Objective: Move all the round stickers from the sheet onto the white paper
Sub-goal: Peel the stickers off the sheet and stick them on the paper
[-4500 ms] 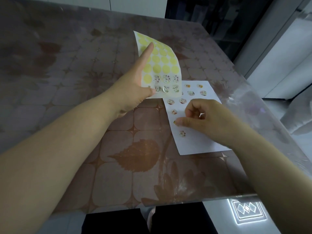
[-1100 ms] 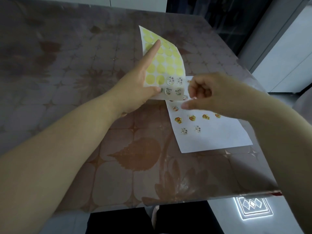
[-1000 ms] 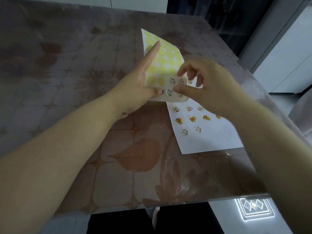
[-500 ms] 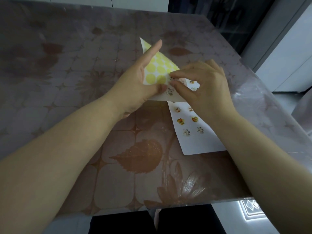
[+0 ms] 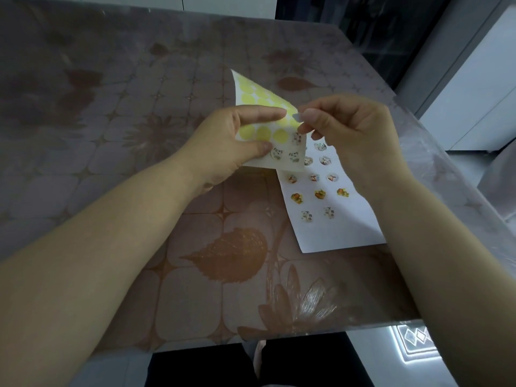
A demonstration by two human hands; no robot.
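Note:
My left hand (image 5: 231, 143) grips the sticker sheet (image 5: 261, 107) and holds it bent above the table. Most of the sheet shows empty yellow circles, and three printed round stickers (image 5: 294, 157) sit near its lower right corner. My right hand (image 5: 354, 138) pinches a small round sticker (image 5: 297, 117) between thumb and forefinger, just right of the sheet's edge. The white paper (image 5: 343, 230) lies flat on the table under my right hand, with several round stickers (image 5: 319, 194) stuck on it in rows. My right wrist hides part of the paper.
The table (image 5: 139, 121) has a glossy brown cloth with leaf and flower prints. Its near edge runs just in front of my body, and its right edge lies close beside the paper. A white cabinet (image 5: 474, 93) stands to the right, beyond the table.
My right hand reached to the sheet, pinched a sticker at its lower right and pulled it off upward. My left forefinger, earlier straight, has folded over the sheet, which is bent further.

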